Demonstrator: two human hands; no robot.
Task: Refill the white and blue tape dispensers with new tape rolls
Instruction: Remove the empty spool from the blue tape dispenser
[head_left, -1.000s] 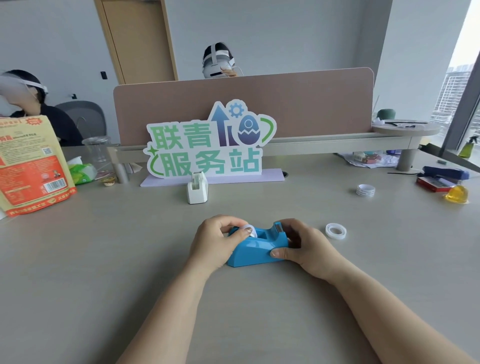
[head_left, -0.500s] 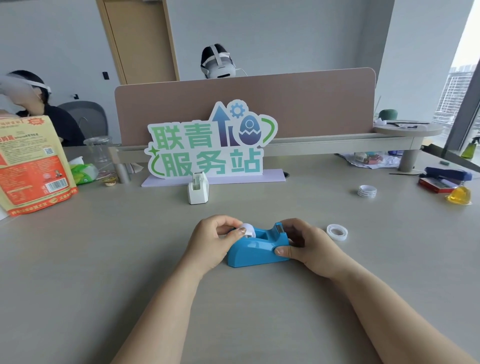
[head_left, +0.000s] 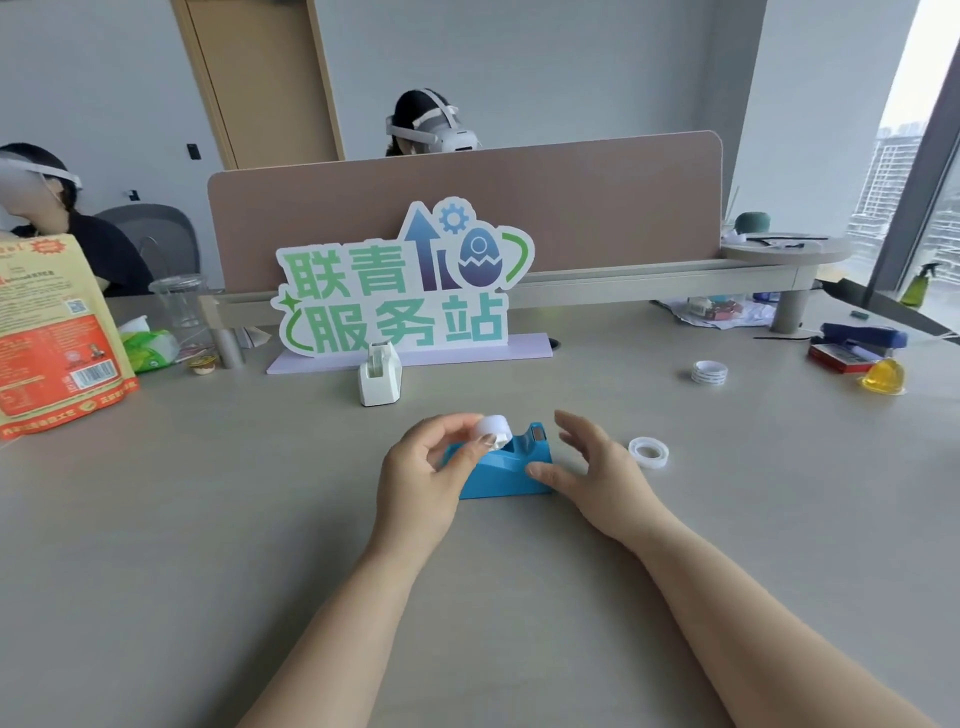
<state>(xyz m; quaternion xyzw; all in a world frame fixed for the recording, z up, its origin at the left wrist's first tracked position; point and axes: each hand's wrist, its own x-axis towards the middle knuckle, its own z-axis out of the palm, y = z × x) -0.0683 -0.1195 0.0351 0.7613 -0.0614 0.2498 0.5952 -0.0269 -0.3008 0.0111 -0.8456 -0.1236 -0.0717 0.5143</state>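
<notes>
The blue tape dispenser (head_left: 506, 470) sits on the desk between my hands. My left hand (head_left: 423, 470) pinches a small white spool (head_left: 493, 429) just above the dispenser's well. My right hand (head_left: 592, 462) is beside the dispenser's right end with fingers spread; only the thumb seems to touch its base. A clear tape roll (head_left: 648, 452) lies flat just right of that hand. A stack of tape rolls (head_left: 709, 372) rests farther back right. The white tape dispenser (head_left: 380, 374) stands upright behind, in front of the sign.
A green and blue sign (head_left: 400, 291) on a lilac base stands at the desk's back, before a pink divider. An orange bag (head_left: 52, 332) and plastic cup (head_left: 179, 301) are at far left. A blue stapler (head_left: 862, 335) and yellow object (head_left: 883, 376) sit far right.
My left hand has lifted the white spool up out of the blue dispenser. My right hand has loosened its hold on the dispenser and opened its fingers.
</notes>
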